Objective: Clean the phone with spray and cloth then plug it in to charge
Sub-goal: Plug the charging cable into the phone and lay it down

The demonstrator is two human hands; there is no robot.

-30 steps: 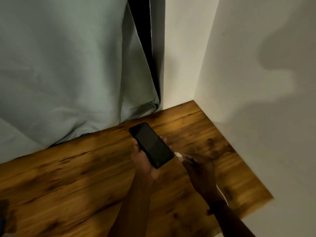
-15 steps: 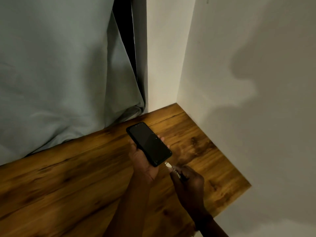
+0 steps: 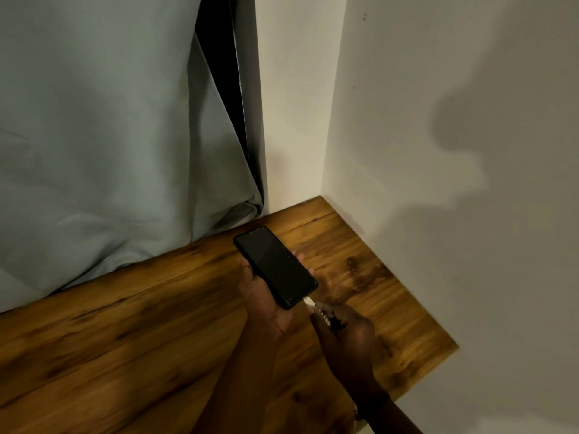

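Note:
A black phone (image 3: 275, 266) with a dark, cracked screen lies face up in my left hand (image 3: 264, 300), held above the wooden table. My right hand (image 3: 343, 332) pinches a white charging plug (image 3: 310, 302) between thumb and fingers. The plug's tip touches the phone's bottom edge at its port; whether it is fully seated I cannot tell. The cable itself is hidden behind my right hand. No spray bottle or cloth is in view.
The wooden table (image 3: 125, 339) fills the lower part of the view and ends at a white wall (image 3: 438, 214) on the right. A pale blue-grey curtain (image 3: 109, 136) hangs behind the table on the left, its hem resting on the tabletop.
My right hand has brought the white plug from beside the phone's right side to its bottom edge, where it now touches the port. The view has shifted left.

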